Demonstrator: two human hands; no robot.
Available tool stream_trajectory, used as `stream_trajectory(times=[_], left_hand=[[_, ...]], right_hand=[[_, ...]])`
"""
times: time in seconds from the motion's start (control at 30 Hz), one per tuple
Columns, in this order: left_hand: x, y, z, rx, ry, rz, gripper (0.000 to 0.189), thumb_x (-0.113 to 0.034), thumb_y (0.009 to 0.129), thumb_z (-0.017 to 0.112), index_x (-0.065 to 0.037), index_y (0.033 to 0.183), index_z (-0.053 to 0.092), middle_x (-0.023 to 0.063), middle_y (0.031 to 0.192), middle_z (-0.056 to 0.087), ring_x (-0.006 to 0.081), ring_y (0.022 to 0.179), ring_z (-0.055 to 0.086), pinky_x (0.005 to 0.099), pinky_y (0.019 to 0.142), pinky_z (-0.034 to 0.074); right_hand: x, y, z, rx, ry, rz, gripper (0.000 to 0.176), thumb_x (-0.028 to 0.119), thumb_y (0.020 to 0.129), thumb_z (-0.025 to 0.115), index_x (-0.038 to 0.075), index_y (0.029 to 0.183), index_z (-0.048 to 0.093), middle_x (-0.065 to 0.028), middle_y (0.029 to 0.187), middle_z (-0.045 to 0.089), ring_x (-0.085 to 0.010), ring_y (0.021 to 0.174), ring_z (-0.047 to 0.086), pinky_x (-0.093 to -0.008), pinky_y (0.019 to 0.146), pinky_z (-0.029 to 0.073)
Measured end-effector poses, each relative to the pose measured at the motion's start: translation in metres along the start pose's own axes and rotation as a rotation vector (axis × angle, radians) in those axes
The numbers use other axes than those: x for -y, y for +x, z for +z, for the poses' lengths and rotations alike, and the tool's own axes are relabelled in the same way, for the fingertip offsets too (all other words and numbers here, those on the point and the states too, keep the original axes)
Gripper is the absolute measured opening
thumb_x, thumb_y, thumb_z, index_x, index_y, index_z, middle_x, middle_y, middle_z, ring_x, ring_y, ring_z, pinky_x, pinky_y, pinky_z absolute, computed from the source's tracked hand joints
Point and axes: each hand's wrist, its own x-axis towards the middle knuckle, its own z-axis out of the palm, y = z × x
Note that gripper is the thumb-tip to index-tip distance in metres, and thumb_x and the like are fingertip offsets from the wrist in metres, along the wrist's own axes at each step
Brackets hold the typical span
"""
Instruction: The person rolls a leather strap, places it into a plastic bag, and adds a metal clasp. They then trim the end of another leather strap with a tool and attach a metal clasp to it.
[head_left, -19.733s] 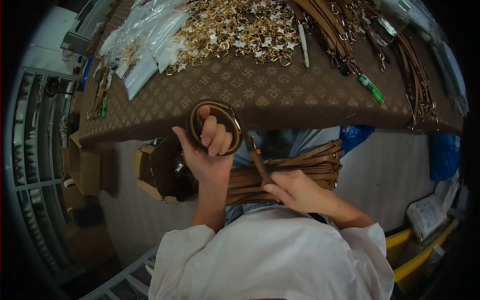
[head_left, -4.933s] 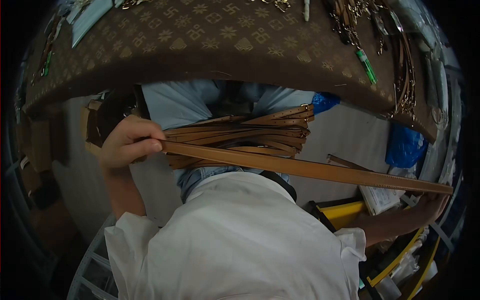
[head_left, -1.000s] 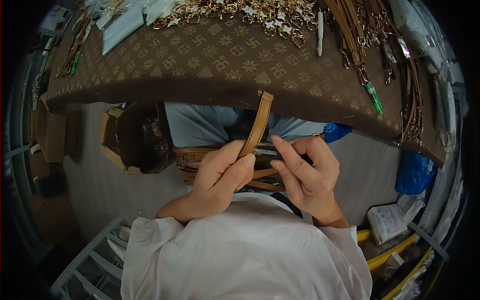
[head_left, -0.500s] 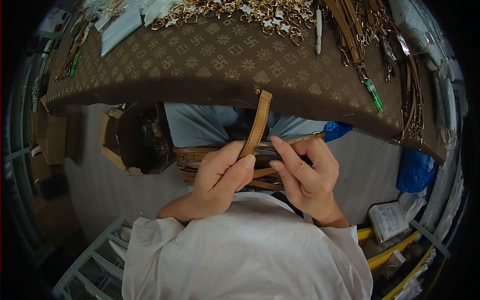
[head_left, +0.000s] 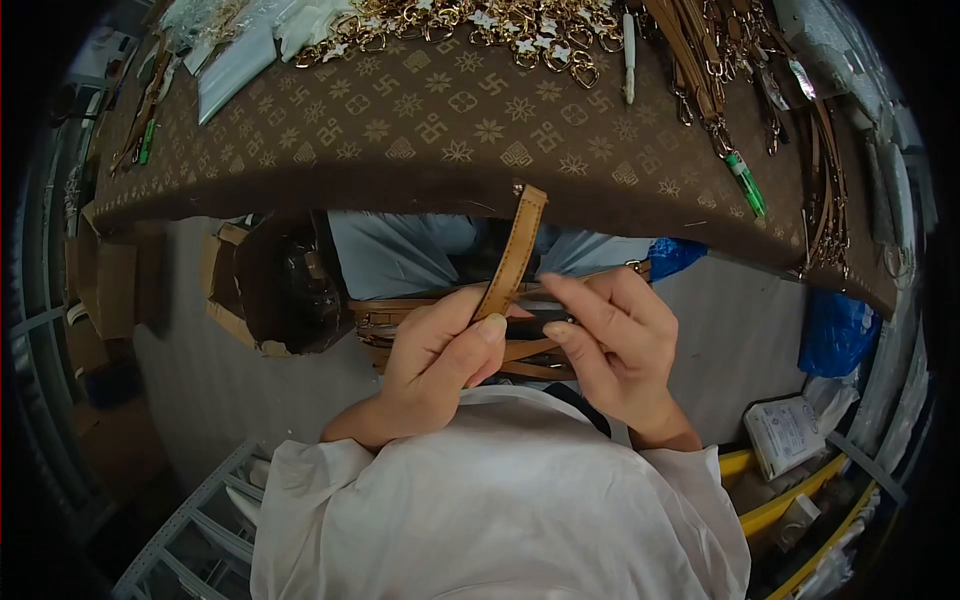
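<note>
A tan leather strap (head_left: 515, 245) with dark edge stitching stands up from my left hand (head_left: 440, 355). My left hand is closed on its lower part, thumb pressed against the face. Near the strap's upper end is a small metal stud (head_left: 518, 188). Just right of the strap is my right hand (head_left: 625, 345), thumb and index finger apart, the index tip blurred. Its other fingers curl inward, and their inner side is hidden. Behind that hand shows a strap end with a metal buckle (head_left: 633, 266). Several more tan straps (head_left: 395, 318) lie across the lap below both hands.
The table (head_left: 420, 150) has a brown patterned cloth. On it are gold heart-shaped clasps (head_left: 580, 70), a white pen-like stick (head_left: 629, 60), bundled straps (head_left: 700, 70) and a green-bodied tool (head_left: 745, 185). A lined carton (head_left: 285, 280) stands left; a blue bag (head_left: 838, 335) hangs right.
The view has shifted slightly. My right index fingertip has moved a little up and left near the strap and is now blurred. My left hand keeps its hold on the strap.
</note>
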Motion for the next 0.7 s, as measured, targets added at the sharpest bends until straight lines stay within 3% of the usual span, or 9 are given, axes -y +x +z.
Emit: stream_trajectory(times=[0.13,0.17,0.23,0.3,0.37,0.43,0.47,0.5,0.7], left_hand=[[0.009,0.004,-0.009,0.137,-0.277,-0.128,0.029,-0.016,0.096,0.038,0.004,0.106,0.057,-0.0030,0.057,0.041,0.0027,0.049,0.033,0.0199,0.046,0.028],[0.013,0.006,-0.010,0.141,-0.277,-0.130,0.029,-0.016,0.096,0.038,0.004,0.106,0.057,-0.0030,0.057,0.041,0.0027,0.049,0.033,0.0199,0.046,0.028],[0.022,0.010,-0.013,0.347,-0.699,-0.237,0.032,-0.021,0.097,0.038,0.003,0.102,0.058,-0.0030,0.057,0.041,0.0029,0.051,0.033,0.0196,0.047,0.027],[0.033,0.013,-0.015,0.388,-0.772,-0.279,0.030,-0.020,0.097,0.040,0.003,0.103,0.058,-0.0021,0.059,0.043,0.0035,0.052,0.035,0.0198,0.048,0.029],[0.033,0.012,-0.008,0.423,-0.846,-0.316,0.028,-0.019,0.097,0.042,0.003,0.104,0.058,-0.0011,0.061,0.044,0.0041,0.053,0.037,0.0200,0.048,0.030],[0.025,0.007,0.012,-0.108,-0.184,-0.052,0.023,-0.013,0.095,0.047,0.002,0.109,0.057,0.0016,0.069,0.050,0.0048,0.053,0.039,0.0202,0.049,0.034],[0.038,0.004,0.004,-0.058,0.098,0.125,0.026,-0.007,0.095,0.043,0.003,0.119,0.050,0.0052,0.079,0.053,0.0039,0.055,0.040,0.0187,0.049,0.034],[0.037,0.004,0.004,-0.057,0.093,0.122,0.026,-0.007,0.095,0.043,0.003,0.119,0.050,0.0052,0.079,0.053,0.0039,0.055,0.040,0.0187,0.049,0.034],[0.021,0.004,-0.003,0.144,-0.263,-0.210,0.026,-0.012,0.097,0.040,0.001,0.118,0.050,0.0020,0.073,0.052,0.0041,0.057,0.041,0.0182,0.051,0.034]], right_hand=[[-0.016,0.000,-0.001,0.080,0.773,0.402,0.036,0.019,0.088,0.061,-0.004,0.114,0.057,-0.0017,0.080,0.055,-0.0077,0.070,0.049,-0.0228,0.066,0.040],[-0.013,0.003,0.001,0.076,0.772,0.404,0.036,0.019,0.088,0.061,-0.004,0.114,0.057,-0.0017,0.080,0.055,-0.0077,0.070,0.049,-0.0228,0.066,0.040],[-0.004,0.015,0.010,0.214,1.320,0.634,0.029,0.017,0.089,0.060,-0.005,0.109,0.059,-0.0015,0.080,0.057,-0.0065,0.073,0.051,-0.0227,0.066,0.042],[-0.011,0.013,0.022,0.123,1.234,0.674,0.020,0.014,0.090,0.060,-0.004,0.097,0.062,-0.0011,0.072,0.058,-0.0057,0.068,0.052,-0.0214,0.061,0.042],[-0.013,0.013,0.028,0.045,1.201,0.581,0.018,0.018,0.085,0.065,0.001,0.089,0.063,0.0021,0.073,0.057,-0.0023,0.055,0.040,-0.0183,0.049,0.029],[-0.008,0.017,0.027,-0.039,0.969,0.568,0.016,0.015,0.086,0.065,0.001,0.081,0.060,0.0024,0.068,0.055,-0.0024,0.057,0.043,-0.0182,0.050,0.033],[-0.006,0.018,0.026,-0.123,0.735,0.545,0.019,0.012,0.087,0.064,0.001,0.073,0.058,0.0028,0.064,0.054,-0.0025,0.059,0.046,-0.0182,0.050,0.036],[-0.007,0.017,0.026,-0.122,0.732,0.550,0.019,0.012,0.087,0.064,0.001,0.073,0.058,0.0028,0.064,0.054,-0.0025,0.059,0.046,-0.0182,0.050,0.036],[-0.001,0.020,0.022,-0.085,0.885,0.684,0.022,0.016,0.090,0.060,0.002,0.073,0.058,0.0048,0.064,0.053,-0.0013,0.059,0.040,-0.0182,0.051,0.033]])
